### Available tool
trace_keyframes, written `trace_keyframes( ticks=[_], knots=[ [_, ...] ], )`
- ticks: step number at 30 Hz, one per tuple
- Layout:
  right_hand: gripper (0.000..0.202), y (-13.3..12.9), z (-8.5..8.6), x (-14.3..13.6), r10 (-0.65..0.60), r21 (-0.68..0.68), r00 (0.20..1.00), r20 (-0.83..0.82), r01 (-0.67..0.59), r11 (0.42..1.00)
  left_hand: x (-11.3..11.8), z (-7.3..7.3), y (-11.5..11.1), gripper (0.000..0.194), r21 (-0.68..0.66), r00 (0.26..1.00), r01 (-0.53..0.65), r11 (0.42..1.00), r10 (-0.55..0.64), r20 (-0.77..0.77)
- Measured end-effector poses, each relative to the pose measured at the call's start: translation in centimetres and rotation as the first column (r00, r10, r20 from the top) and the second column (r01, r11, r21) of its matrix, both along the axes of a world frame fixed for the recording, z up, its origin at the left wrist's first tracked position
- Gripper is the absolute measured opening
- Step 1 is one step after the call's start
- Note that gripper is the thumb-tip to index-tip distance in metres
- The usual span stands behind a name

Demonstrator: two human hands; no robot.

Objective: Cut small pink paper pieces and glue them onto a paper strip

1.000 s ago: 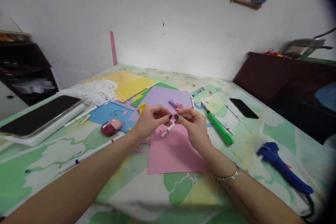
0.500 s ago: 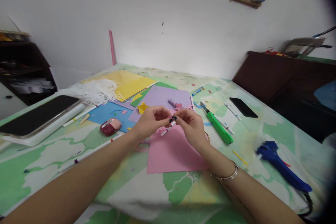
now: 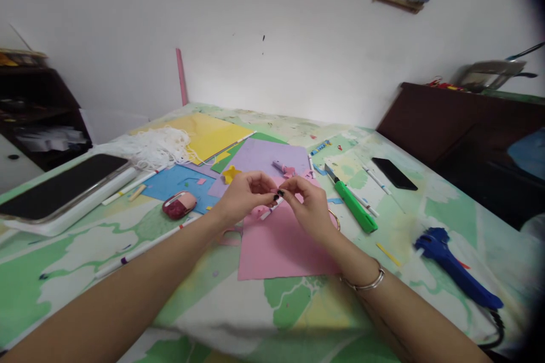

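Observation:
Over a pink foam-like sheet (image 3: 285,255), my left hand (image 3: 244,197) and my right hand (image 3: 310,207) meet fingertip to fingertip. Both are closed in a pinch on a small pink piece (image 3: 276,190), mostly hidden by the fingers. Just below the fingertips lies a white marker-like stick (image 3: 269,211) beside a pink curled scrap (image 3: 257,212). A yellow star-shaped cutout (image 3: 231,174) sits behind my left hand. Beyond my hands, a purple rolled piece (image 3: 279,167) rests on a lilac sheet (image 3: 259,153). A green box cutter (image 3: 353,204) with its blade out lies right of my right hand.
A blue glue gun (image 3: 457,269) with a cord lies at the right. Behind it is a black phone (image 3: 394,173). On the left are a maroon case (image 3: 179,205), a large phone (image 3: 63,187) on a white box, white string (image 3: 157,147) and a blue sheet (image 3: 170,184).
My fingertips have shifted very slightly while still pinching together. The things on the table keep their places.

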State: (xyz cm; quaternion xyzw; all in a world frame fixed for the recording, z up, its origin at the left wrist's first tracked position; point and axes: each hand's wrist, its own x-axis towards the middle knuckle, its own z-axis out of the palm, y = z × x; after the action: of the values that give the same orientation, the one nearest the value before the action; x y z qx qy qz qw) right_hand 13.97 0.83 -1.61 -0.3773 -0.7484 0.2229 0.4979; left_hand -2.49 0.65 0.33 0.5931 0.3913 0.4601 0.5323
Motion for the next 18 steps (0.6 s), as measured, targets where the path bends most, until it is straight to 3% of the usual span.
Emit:
trace_keyframes(
  ticks=[18],
  knots=[
    [0.005, 0.02, 0.62, 0.23, 0.043, -0.169, 0.981, -0.188, -0.076, 0.983, -0.35, -0.38, 0.48, 0.025, 0.020, 0.999, 0.010, 1.000, -0.011, 0.050]
  ],
)
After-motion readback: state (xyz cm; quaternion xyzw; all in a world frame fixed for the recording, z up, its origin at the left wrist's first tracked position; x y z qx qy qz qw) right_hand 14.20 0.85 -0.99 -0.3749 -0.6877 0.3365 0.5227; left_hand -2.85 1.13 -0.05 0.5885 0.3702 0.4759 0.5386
